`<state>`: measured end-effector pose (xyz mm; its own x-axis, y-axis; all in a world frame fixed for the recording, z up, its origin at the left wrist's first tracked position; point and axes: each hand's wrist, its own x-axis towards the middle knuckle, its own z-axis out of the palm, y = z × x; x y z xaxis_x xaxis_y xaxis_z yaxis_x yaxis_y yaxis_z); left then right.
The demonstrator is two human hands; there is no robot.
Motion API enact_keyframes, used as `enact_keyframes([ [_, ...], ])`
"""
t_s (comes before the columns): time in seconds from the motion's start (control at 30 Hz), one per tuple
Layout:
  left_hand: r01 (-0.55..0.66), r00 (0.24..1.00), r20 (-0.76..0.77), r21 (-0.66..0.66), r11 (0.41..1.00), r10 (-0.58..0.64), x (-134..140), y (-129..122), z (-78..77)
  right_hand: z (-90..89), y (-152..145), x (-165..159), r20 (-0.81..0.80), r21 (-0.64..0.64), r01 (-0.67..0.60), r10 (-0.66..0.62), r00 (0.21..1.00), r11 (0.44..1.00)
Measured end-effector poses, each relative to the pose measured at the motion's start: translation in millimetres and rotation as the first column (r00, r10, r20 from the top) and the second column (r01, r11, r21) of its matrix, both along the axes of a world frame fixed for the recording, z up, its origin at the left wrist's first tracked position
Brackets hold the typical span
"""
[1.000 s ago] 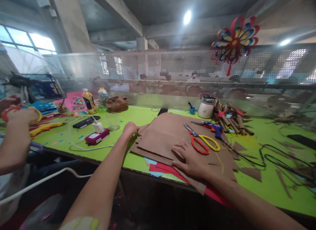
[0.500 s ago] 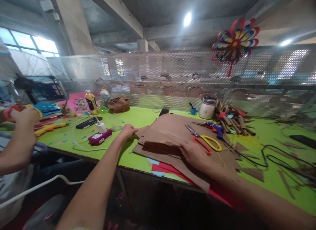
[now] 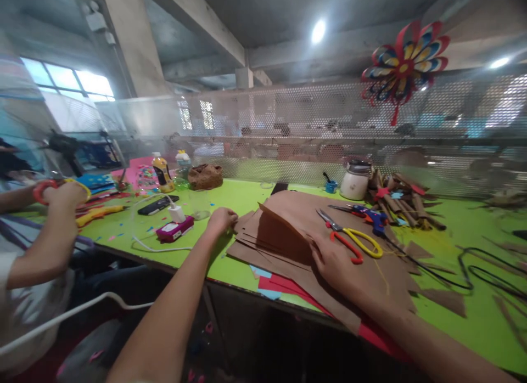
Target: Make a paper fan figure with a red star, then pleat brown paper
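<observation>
A stack of brown kraft paper (image 3: 284, 204) lies on the green table. My right hand (image 3: 335, 265) grips the near edge of its upper brown paper, which stands lifted and bent, showing a shaded underside. At the stack's left corner, my left hand (image 3: 222, 221) has its fingers closed on the paper; the fingertips are partly hidden. Scissors (image 3: 348, 237) with one yellow and one red handle rest on the paper, just beyond my right hand. Beside them lies a blue glue gun (image 3: 373, 217). Red paper (image 3: 284, 286) and light blue scraps poke out beneath the stack.
Brown paper rolls (image 3: 405, 204), a white jar (image 3: 355, 180) and a small blue pot (image 3: 330, 185) stand behind. A black cord (image 3: 461, 262) loops at right. A purple power box (image 3: 175, 229) and a phone (image 3: 158, 205) lie left. A co-worker's hand (image 3: 68, 195) holds scissors at far left.
The upper brown paper has risen and folded up between my hands. My right hand still holds its edge. The whole view has shifted slightly, with things appearing further right.
</observation>
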<state>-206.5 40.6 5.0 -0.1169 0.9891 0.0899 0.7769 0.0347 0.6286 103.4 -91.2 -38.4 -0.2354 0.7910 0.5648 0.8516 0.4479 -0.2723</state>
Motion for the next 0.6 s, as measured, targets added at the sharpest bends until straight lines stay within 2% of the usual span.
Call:
enact_keyframes([
  [0.13,0.027,0.975,-0.219,-0.002,1.000,-0.027,6.1,2.3,-0.3,-2.2,1.1,0.7,-0.025,-0.032,-0.026,0.026,0.999,0.999],
  [0.3,0.033,0.909,-0.416,-0.028,0.999,-0.041,15.2,9.1,-0.3,-7.7,1.9,3.1,-0.038,-0.017,-0.089,0.088,0.995,0.996],
  [0.5,0.040,0.823,-0.568,0.017,0.999,-0.023,22.1,2.3,0.1,-24.4,5.2,6.2,-0.066,0.000,-0.071,0.071,0.995,0.997],
  [0.6,0.046,0.799,-0.602,0.056,0.997,-0.004,24.8,-3.3,-1.5,-26.8,5.4,7.4,-0.062,0.025,-0.069,0.070,0.996,0.997],
])
